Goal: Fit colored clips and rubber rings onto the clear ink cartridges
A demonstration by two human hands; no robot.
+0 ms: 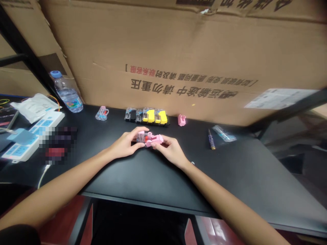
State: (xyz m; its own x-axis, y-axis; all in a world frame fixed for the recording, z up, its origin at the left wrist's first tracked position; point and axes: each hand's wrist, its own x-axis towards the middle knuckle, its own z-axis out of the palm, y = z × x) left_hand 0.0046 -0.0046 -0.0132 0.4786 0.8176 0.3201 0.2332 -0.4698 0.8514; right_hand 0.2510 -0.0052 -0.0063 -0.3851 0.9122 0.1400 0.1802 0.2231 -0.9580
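My left hand (128, 143) is closed on the clear, pink-tipped end of a small plastic toy (148, 139) that shows a bit of red inside. My right hand (173, 149) grips the toy's pink part between thumb and fingers. Whether the clear and pink parts are fully joined cannot be made out. Just beyond my hands stands a row of similar clear-bodied pieces, among them a black one (130, 115) and two yellow ones (149, 116). A loose pink part (181, 119) lies right of that row, and a clear body with red inside (102, 113) lies to its left.
A screwdriver (211, 140) and a clear plastic packet (224, 133) lie on the black table (143, 180) at right. On the left are a power strip (33, 136), a white bag (37, 106) and a water bottle (66, 92). A big cardboard sheet (178, 44) walls the back.
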